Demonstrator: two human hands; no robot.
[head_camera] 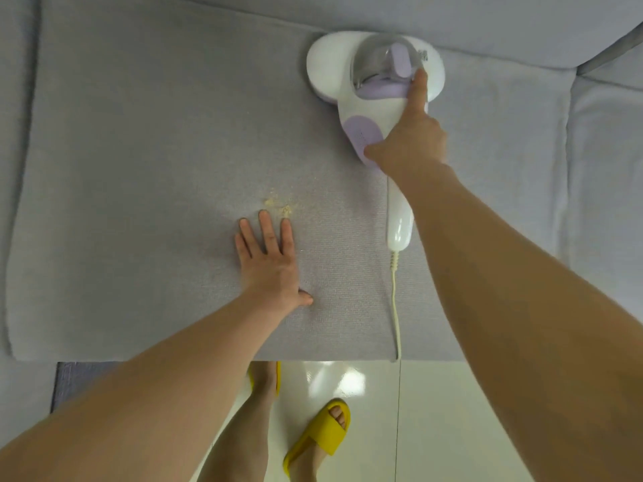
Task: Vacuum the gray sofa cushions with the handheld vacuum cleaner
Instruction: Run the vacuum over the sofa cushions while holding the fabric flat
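- My right hand (409, 144) has its grip around the handheld vacuum cleaner (374, 85), forefinger stretched along its clear dust cup (372, 62), upper centre-right.
- The cup's contents are too blurred to tell.
- My left hand (269, 259) lies flat, fingers straight, on the gray sofa cushion (139, 151).
- Yellow crumbs (278, 205) sit just beyond my left fingertips.
- The cord (396, 307) trails toward the cushion's lower edge.

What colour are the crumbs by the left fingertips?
Pale yellow crumbs on the gray cushion, head view.

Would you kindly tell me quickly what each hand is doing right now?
Left hand: open, fingers straight, flat on the gray sofa cushion.
Right hand: holds the handheld vacuum cleaner, index finger extended along it.
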